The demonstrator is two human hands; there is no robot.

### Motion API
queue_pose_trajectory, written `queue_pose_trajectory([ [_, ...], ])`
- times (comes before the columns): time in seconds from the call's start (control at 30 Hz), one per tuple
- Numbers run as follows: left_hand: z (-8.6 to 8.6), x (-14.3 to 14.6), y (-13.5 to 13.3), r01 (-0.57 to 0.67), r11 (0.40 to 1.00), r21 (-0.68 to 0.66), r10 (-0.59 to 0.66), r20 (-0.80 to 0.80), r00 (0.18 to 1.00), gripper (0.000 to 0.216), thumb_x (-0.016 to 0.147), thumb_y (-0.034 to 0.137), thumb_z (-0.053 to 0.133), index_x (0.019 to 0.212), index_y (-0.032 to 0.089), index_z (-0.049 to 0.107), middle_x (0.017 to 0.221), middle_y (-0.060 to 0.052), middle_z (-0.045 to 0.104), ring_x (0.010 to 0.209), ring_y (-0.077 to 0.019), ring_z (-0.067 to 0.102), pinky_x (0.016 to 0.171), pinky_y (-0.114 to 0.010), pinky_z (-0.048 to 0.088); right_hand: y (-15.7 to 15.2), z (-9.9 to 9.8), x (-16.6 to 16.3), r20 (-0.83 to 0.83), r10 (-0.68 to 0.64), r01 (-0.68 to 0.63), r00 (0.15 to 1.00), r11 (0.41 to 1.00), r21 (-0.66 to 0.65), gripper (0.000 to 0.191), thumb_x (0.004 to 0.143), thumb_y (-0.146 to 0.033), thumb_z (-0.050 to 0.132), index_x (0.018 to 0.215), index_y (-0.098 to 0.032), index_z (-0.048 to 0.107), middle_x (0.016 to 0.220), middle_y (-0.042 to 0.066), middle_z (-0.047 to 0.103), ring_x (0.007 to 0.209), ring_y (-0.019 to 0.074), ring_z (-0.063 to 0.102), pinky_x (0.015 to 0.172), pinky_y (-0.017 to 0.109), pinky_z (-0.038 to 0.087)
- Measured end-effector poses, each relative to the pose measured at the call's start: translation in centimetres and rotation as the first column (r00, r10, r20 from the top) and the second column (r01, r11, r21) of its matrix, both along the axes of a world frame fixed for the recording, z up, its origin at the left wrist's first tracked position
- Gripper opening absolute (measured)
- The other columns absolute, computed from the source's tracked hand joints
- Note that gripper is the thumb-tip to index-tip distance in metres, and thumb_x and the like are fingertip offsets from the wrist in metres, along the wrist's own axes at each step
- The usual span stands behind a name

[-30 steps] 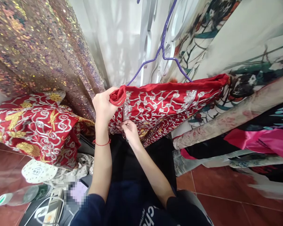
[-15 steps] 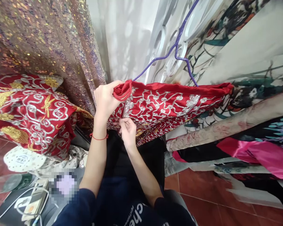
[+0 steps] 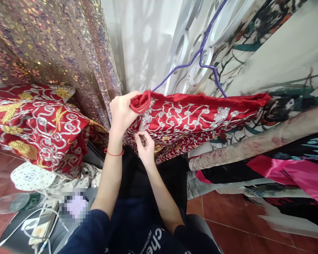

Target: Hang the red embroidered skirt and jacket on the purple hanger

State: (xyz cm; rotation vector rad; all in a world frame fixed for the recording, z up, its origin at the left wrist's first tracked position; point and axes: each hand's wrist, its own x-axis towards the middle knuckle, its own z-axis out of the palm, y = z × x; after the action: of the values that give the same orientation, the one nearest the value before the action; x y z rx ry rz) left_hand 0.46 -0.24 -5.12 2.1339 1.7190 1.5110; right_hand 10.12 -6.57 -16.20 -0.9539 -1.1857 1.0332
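Observation:
A red skirt [image 3: 185,116] with silver and gold embroidery hangs from a purple hanger [image 3: 201,53], its smooth red waistband uppermost. My left hand [image 3: 123,111] is closed around the left end of the waistband, with the fabric folded over in a roll at the fingers. Just below, my right hand [image 3: 146,145] is held close to the skirt's embroidered side. Its thumb and index finger meet in a pinch with a rounded gap behind them. Whatever is between those fingertips is too small to make out.
Another red embroidered cloth [image 3: 42,127] lies at left, beside a sequinned curtain [image 3: 55,42]. Below it are a white dotted item [image 3: 31,176], a plastic bottle [image 3: 16,203] and a power strip [image 3: 43,222] with cables. Folded fabrics [image 3: 254,141] are at right.
My right thumb and index finger have curled into a rounder pinch, a little apart from where they touched the fabric. My left hand keeps its hold. The view has shifted slightly.

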Motion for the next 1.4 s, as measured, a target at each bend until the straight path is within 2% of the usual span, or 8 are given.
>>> queue_pose_trajectory([
  [0.13,0.6,-0.2,0.2,0.011,1.0,0.02,-0.01,-0.031,0.999,0.023,0.086,0.042,0.067,0.092,0.021,0.075,0.072,0.0,0.069,0.073,-0.0131,0.059,0.071,-0.026,0.042,-0.1,0.6,0.5,-0.13,0.088,-0.103,0.987,0.989,-0.11,0.028,0.088,-0.049,0.062,0.085,-0.022,0.057,0.078,0.001,0.069,0.068,0.0148,0.068,0.075,0.029,0.054],
  [0.27,-0.3,-0.4,-0.9,0.006,0.983,0.185,-0.005,-0.005,1.0,0.043,0.084,0.044,0.071,0.121,0.022,0.064,0.119,-0.008,0.069,0.114,-0.0229,0.061,0.102,-0.037,0.046,0.1,0.8,0.5,-0.215,0.142,-0.18,0.966,0.969,-0.169,0.031,0.084,-0.05,0.066,0.081,-0.021,0.057,0.076,0.002,0.072,0.058,0.0144,0.068,0.063,0.026,0.05],
  [0.37,-4.4,-0.1,-3.1,-0.209,0.93,0.303,0.134,0.249,0.959,0.049,0.089,0.041,0.066,0.132,0.022,0.051,0.135,-0.011,0.057,0.128,-0.0239,0.055,0.109,-0.04,0.044,0.2,0.6,0.4,-0.258,0.149,-0.196,0.955,0.966,-0.17,0.029,0.084,-0.048,0.067,0.081,-0.02,0.06,0.08,0.003,0.075,0.057,0.0134,0.067,0.062,0.026,0.051],
  [0.43,-8.4,0.4,-4.8,-0.303,0.927,0.222,0.196,0.401,0.895,0.025,0.098,0.032,0.051,0.12,0.021,0.054,0.119,-0.009,0.062,0.114,-0.0197,0.061,0.1,-0.036,0.048,0.3,0.4,0.3,-0.276,0.147,-0.197,0.95,0.966,-0.165,0.028,0.083,-0.047,0.069,0.082,-0.02,0.062,0.08,0.003,0.075,0.057,0.0125,0.065,0.064,0.027,0.052],
  [0.6,-15.3,0.8,-6.7,-0.07,0.996,-0.049,0.083,0.403,0.911,0.014,0.092,0.031,0.055,0.102,0.021,0.053,0.099,-0.005,0.061,0.088,-0.0163,0.062,0.079,-0.029,0.052,0.2,0.4,0.5,-0.234,0.086,-0.13,0.968,0.976,-0.177,0.025,0.079,-0.043,0.073,0.081,-0.019,0.068,0.074,0.001,0.071,0.064,0.0126,0.062,0.069,0.028,0.054],
  [0.73,-14.9,0.2,-5.9,0.055,0.992,-0.111,-0.021,0.287,0.958,0.014,0.088,0.031,0.059,0.095,0.022,0.05,0.091,-0.002,0.058,0.085,-0.0164,0.059,0.081,-0.029,0.048,0.0,0.5,0.7,-0.236,0.051,-0.097,0.97,0.977,-0.188,0.022,0.078,-0.04,0.074,0.079,-0.019,0.071,0.075,0.001,0.069,0.07,0.0128,0.062,0.077,0.028,0.053],
  [1.0,-13.8,-0.1,-5.0,0.028,0.976,-0.216,0.011,0.178,0.984,0.012,0.088,0.022,0.051,0.076,0.021,0.047,0.072,0.0,0.056,0.064,-0.0143,0.05,0.063,-0.026,0.036,-0.3,1.1,-0.3,-0.361,0.017,-0.135,0.932,0.943,-0.304,0.033,0.072,-0.047,0.078,0.08,-0.016,0.07,0.053,-0.007,0.051,0.044,0.0043,0.035,0.043,0.021,0.026],
  [1.4,-15.0,1.2,-5.9,0.083,0.986,-0.141,-0.04,0.284,0.958,0.02,0.091,0.029,0.05,0.075,0.02,0.059,0.077,-0.006,0.068,0.072,-0.0178,0.063,0.068,-0.028,0.047,-0.8,6.4,-1.0,-0.325,-0.04,-0.025,0.945,0.981,-0.194,0.029,0.082,-0.046,0.072,0.087,-0.018,0.069,0.062,-0.004,0.064,0.039,0.0047,0.045,0.041,0.022,0.036],
])
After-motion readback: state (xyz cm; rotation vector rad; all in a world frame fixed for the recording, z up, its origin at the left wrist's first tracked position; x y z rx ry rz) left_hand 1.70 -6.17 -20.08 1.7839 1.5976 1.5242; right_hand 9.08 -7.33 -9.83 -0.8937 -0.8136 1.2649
